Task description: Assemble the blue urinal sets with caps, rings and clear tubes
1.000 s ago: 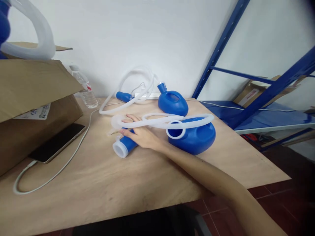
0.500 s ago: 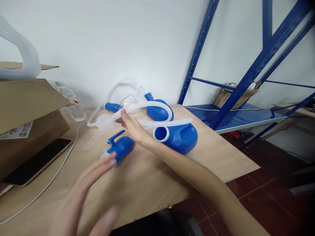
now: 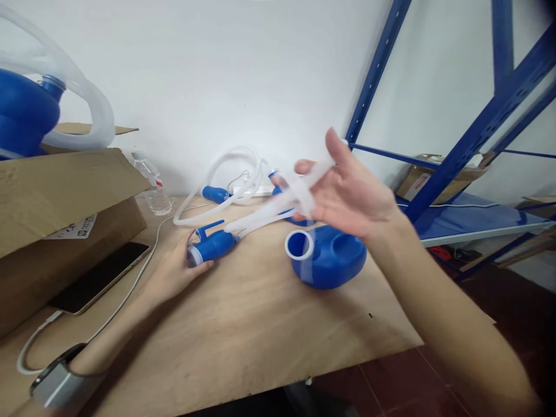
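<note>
My left hand (image 3: 178, 263) wraps round the clear end of a blue urinal head with a handle (image 3: 217, 245), which is close to the tabletop. From its other end runs a whitish flexible tube (image 3: 264, 211), blurred by motion. My right hand (image 3: 351, 200) is raised above the table, palm up and fingers apart, with the tube crossing loosely over the fingers behind the thumb. Below it a blue urinal bottle (image 3: 334, 260) lies on its side, its white-rimmed mouth facing left. A second blue bottle (image 3: 278, 190) behind is mostly hidden by the tube and my right hand.
An open cardboard box (image 3: 65, 197) at left holds another blue bottle (image 3: 26, 110) with tubing. A phone (image 3: 102, 278) with a white cable and a water bottle (image 3: 152, 188) are near it. Another blue head (image 3: 216, 194) lies by a power strip (image 3: 256, 190). Blue shelving (image 3: 382, 63) stands at right.
My left hand has moved forward and closed round the blue urinal head. My right hand has swung right and up, turning palm up, and the tube has lifted off the bottle with it.
</note>
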A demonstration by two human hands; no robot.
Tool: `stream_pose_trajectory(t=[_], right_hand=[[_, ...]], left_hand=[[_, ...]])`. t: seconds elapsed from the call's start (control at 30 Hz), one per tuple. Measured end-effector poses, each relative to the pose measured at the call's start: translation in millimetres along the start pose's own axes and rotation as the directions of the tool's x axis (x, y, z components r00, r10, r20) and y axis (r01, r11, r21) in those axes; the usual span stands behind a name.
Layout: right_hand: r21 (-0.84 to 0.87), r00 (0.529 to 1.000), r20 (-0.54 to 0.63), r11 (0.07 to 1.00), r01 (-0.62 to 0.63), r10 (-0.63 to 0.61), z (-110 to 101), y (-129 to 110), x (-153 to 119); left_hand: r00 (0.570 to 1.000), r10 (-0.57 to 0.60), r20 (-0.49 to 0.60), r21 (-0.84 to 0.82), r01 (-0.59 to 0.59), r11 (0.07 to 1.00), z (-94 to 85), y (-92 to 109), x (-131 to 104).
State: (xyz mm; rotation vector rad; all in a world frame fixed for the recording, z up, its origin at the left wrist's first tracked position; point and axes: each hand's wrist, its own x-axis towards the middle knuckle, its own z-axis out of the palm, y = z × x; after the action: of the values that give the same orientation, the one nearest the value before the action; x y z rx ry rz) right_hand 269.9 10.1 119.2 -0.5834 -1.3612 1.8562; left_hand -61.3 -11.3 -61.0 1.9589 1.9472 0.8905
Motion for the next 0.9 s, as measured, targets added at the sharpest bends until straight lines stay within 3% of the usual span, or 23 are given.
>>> stream_pose_trajectory(t=[0.17,0.23,0.33,0.4,0.5,0.63,0.7,0.73,0.8,0.87,0.9], right_hand=[[-0.379,0.988,-0.114,0.915,-0.142,0.106,-75,-35,-14],[-0.385,0.972,-0.232,0.915,-0.12,0.029,-94,-35,-16],[-0.258,0.917,-0.382,0.966,0.014,-0.115,-99,-16,-12],[-0.162,0.914,-0.379,0.983,0.091,-0.146,-92,6,-4],[-0.141,0.966,-0.235,0.987,0.075,-0.107,-73,39,11],[-0.344,0.989,-0.102,0.937,0.066,-0.108,-55,65,32],[-0.393,0.991,-0.053,0.915,0.092,-0.123,-52,71,42],[-0.4,0.99,-0.037,0.91,0.109,-0.135,-51,73,46],[-0.399,0.988,-0.029,0.908,0.13,-0.154,-51,78,52],[-0.405,0.984,-0.047,0.904,0.137,-0.17,-51,80,56],[-0.412,0.983,-0.057,0.901,0.138,-0.177,-51,81,57]], left_hand=[[0.994,-0.107,-0.027,0.02,0.108,0.994,-7.3,-32,31],[0.993,-0.101,-0.062,0.016,0.102,0.995,-6.6,-45,38],[0.985,-0.025,-0.171,0.064,0.036,0.997,-2.9,-59,41],[0.95,0.096,-0.297,0.159,-0.05,0.986,-0.8,-62,40],[0.826,0.347,-0.444,0.308,-0.223,0.925,-2.2,-48,32],[0.669,0.612,-0.422,0.365,-0.492,0.79,-6.1,7,7],[0.549,0.752,-0.366,0.382,-0.648,0.659,-2.3,38,-8],[0.446,0.841,-0.307,0.408,-0.737,0.539,1.8,54,-14],[0.297,0.927,-0.229,0.437,-0.82,0.371,12.9,81,-21],[0.268,0.944,-0.192,0.432,-0.841,0.326,24.6,105,-20],[0.307,0.931,-0.2,0.429,-0.827,0.365,29.3,116,-16]])
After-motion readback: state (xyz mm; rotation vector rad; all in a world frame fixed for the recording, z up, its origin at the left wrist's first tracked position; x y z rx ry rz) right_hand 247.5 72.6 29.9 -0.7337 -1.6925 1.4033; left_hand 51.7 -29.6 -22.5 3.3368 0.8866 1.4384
